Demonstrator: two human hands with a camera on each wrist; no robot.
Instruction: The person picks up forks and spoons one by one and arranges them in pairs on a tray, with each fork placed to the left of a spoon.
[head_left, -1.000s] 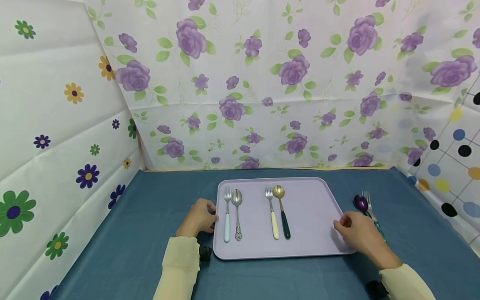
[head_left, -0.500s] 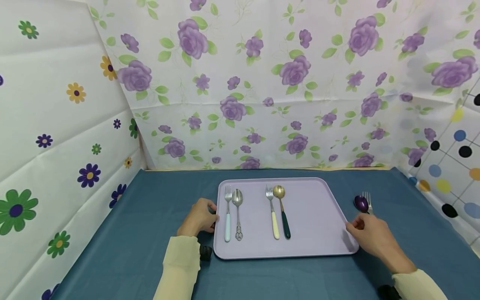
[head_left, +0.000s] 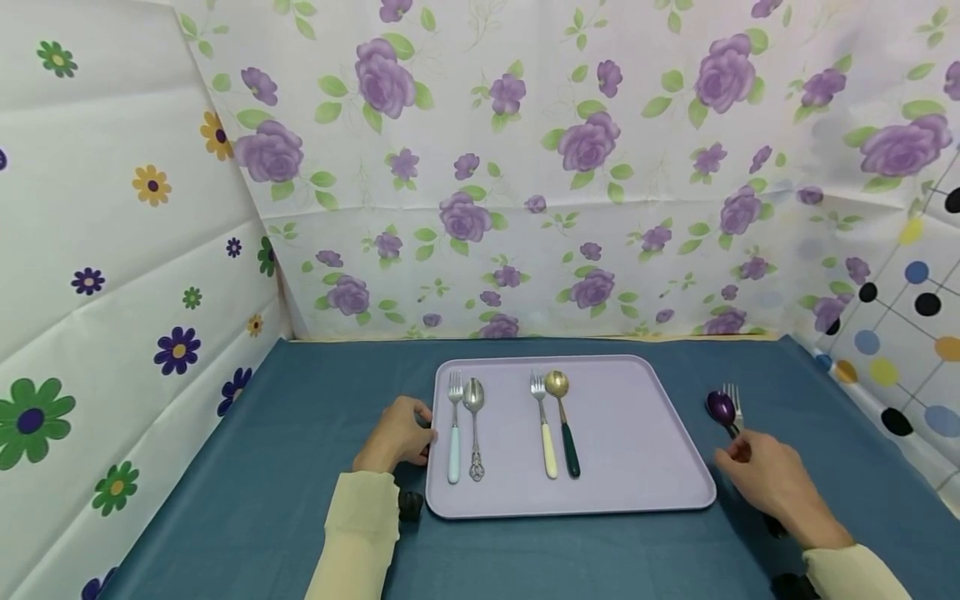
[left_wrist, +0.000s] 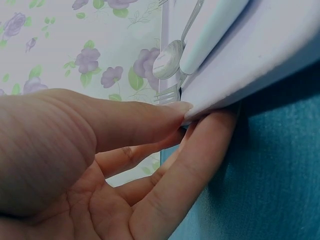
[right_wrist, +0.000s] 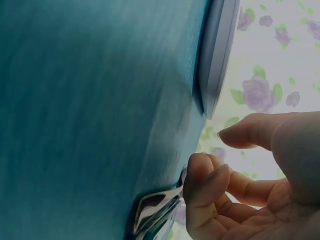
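A pale lilac tray point(head_left: 630, 433) lies on the blue cloth. My left hand point(head_left: 397, 433) pinches its left rim, thumb above and a finger beneath, as the left wrist view shows. Two pairs rest on the tray: a light-blue-handled fork point(head_left: 454, 450) beside a silver spoon point(head_left: 473, 396), and a cream-handled fork point(head_left: 549, 442) beside a gold spoon point(head_left: 557, 383) with a dark green handle. Right of the tray lie a purple spoon point(head_left: 722, 407) and a fork point(head_left: 735, 398). Over their handles hovers my right hand point(head_left: 780, 479), fingers loosely bent, thumb apart, holding nothing.
Blue cloth point(head_left: 247, 500) covers the table. A rose-patterned sheet point(head_left: 517, 183) hangs behind it. Flowered sheeting point(head_left: 112, 242) stands on the left and dotted sheeting point(head_left: 892, 350) on the right.
My right hand has left the tray's right rim and moved right, over the handles of the purple spoon and its fork. My left hand keeps its hold on the left rim.
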